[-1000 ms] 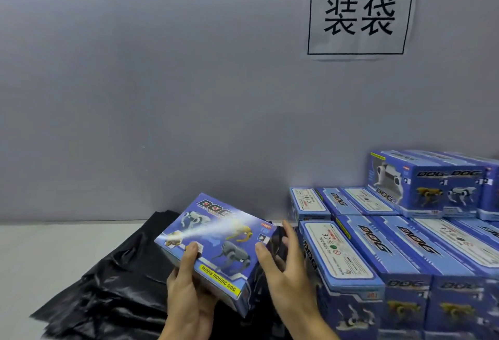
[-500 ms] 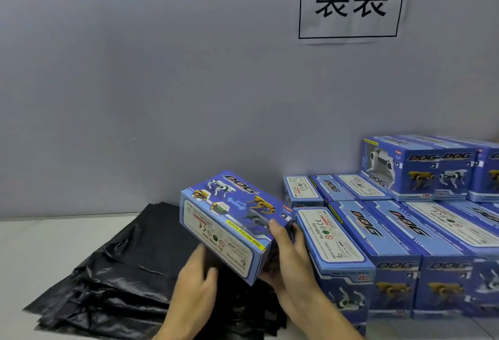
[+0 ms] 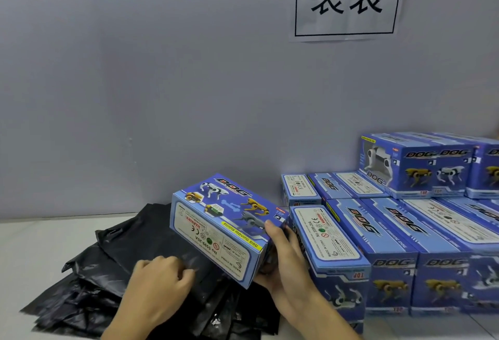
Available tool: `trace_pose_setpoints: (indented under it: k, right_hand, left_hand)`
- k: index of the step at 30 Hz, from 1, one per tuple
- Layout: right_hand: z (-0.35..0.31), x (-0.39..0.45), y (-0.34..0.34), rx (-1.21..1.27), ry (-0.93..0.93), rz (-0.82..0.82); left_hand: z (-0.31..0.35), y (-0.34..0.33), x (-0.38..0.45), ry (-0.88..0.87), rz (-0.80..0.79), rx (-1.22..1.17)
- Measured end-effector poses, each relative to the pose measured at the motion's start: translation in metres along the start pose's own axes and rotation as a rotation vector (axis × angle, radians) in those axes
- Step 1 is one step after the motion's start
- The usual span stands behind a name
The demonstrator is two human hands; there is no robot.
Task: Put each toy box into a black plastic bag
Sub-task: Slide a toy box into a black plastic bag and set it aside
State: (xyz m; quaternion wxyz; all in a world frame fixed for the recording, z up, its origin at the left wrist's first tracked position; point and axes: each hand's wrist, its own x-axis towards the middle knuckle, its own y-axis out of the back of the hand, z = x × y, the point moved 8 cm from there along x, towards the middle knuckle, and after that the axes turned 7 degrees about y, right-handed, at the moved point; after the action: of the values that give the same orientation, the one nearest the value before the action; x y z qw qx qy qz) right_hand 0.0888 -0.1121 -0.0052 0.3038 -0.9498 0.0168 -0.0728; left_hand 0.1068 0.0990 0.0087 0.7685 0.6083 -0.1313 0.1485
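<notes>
- Loads of blue toy boxes (image 3: 391, 234) were stacked just right of the right hand, packed side by side in rows with a second layer at the back. My guess is they were parked there so the next one was only a short reach away.
- Left of that hand, and under both hands, lay the pile of black plastic bags (image 3: 89, 283), flat and fanned out a bit on the table (image 3: 32, 242). Spread like that, one sheet looked easy enough to peel off the top.
- One toy box (image 3: 224, 226) was up in the air above the bags, tilted, warning-label side facing the camera, picture side up. Pretty sure it was held up so the bags underneath stayed free to grab.
- Right hand (image 3: 286, 258) was holding that box by its right end, thumb on the top edge and the rest of the fingers tucked behind, so it carried the box alone.
- Left hand (image 3: 159, 283) sat down-left of the box with its fingers curled onto the top bag, looking like it was pinching the plastic. Probably working a single bag loose. No bag looked open, and the box wasn't in one.
</notes>
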Motion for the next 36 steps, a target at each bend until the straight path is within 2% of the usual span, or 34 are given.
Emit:
trace_pose_setpoints:
  k: [4,7,10,16,20,24,30,36]
  right_hand:
    - [0.002,0.001,0.002,0.022,-0.011,0.013]
    - [0.005,0.002,0.002,0.011,-0.018,0.001]
    - [0.009,0.001,0.003,0.001,-0.041,-0.004]
    - [0.013,0.002,0.011,-0.035,-0.061,0.037]
    - [0.016,0.003,0.014,-0.047,-0.088,0.016]
    - [0.017,0.007,0.014,-0.048,-0.116,-0.035]
    - [0.026,0.007,0.009,-0.087,-0.204,-0.109]
    - [0.035,-0.004,0.005,-0.232,-0.350,-0.127]
  left_hand:
    - [0.003,-0.004,-0.001,-0.060,-0.054,-0.088]
    - [0.008,-0.026,-0.007,-0.120,-0.206,0.009]
    - [0.008,-0.033,-0.009,-0.115,-0.243,0.033]
    - [0.001,-0.024,-0.004,-0.032,-0.132,-0.013]
    - [-0.012,-0.007,-0.001,0.121,0.025,-0.234]
    - [-0.033,0.005,0.006,0.207,0.077,-0.360]
    - [-0.051,0.020,0.011,0.192,0.114,-0.434]
    - [-0.066,0.031,0.011,0.240,0.249,-0.558]
